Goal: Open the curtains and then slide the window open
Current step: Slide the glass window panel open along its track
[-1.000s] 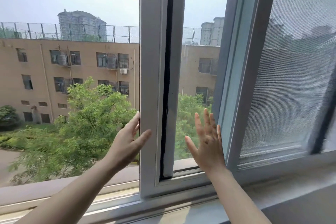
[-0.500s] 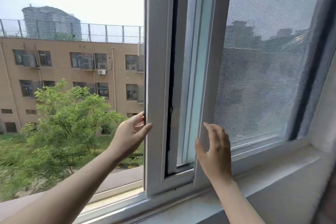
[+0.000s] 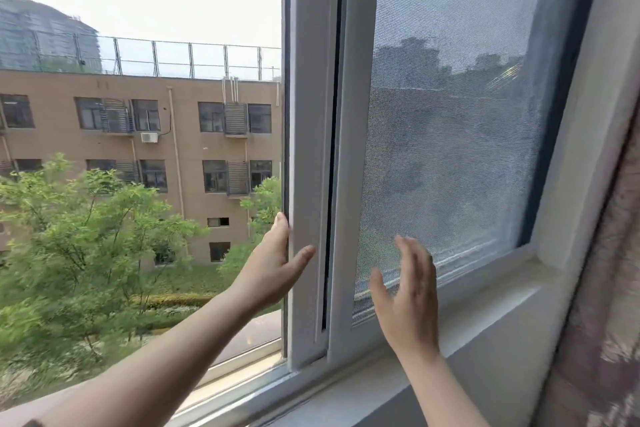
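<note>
Gripping sash [image 3: 308, 149] edge, my left hand [image 3: 273, 270] risked pinch if sash slammed; right hand [image 3: 408, 302], spread open, could have torn screen [image 3: 450, 114].

Tan building [image 3: 138, 121], green trees [image 3: 86, 236], perhaps a curtain [image 3: 609, 288]

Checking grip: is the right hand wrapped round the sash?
No: the right hand is open before the screen; only the left hand grips the sash.

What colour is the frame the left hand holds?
White; the frame by the left hand shows in head view.
</note>
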`<state>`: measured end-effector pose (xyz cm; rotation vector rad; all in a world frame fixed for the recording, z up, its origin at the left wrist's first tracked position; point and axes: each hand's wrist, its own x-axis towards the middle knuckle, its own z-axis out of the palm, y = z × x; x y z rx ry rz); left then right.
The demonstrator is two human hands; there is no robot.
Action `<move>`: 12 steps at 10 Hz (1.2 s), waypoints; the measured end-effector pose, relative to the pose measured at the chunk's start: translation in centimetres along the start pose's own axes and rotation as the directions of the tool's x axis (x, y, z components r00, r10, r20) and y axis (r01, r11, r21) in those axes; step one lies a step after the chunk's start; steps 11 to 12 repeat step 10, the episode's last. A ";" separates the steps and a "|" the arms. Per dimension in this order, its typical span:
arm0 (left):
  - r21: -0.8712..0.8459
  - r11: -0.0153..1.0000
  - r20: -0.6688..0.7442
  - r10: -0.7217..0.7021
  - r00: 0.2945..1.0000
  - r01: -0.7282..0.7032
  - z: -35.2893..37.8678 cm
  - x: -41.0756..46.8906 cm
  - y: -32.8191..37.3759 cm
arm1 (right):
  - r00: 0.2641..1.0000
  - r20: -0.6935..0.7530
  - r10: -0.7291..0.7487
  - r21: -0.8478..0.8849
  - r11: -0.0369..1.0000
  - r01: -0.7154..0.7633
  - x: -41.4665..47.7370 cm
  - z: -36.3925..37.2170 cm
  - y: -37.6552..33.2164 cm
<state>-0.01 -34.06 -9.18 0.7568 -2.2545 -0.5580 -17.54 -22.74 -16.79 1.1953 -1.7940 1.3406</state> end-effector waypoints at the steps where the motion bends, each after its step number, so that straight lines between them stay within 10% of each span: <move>1: -0.009 1.000 -0.033 0.005 0.999 -0.006 1.1 0.6 0.3 | 1.000 -0.006 0.018 -0.013 1.000 -0.018 0.2 -0.1 0.6; 12: -0.160 0.987 -0.082 -0.040 0.996 0.027 0.1 -1.1 -0.7 | 0.995 0.095 0.021 0.048 0.999 -0.026 -0.1 -1.6 -0.4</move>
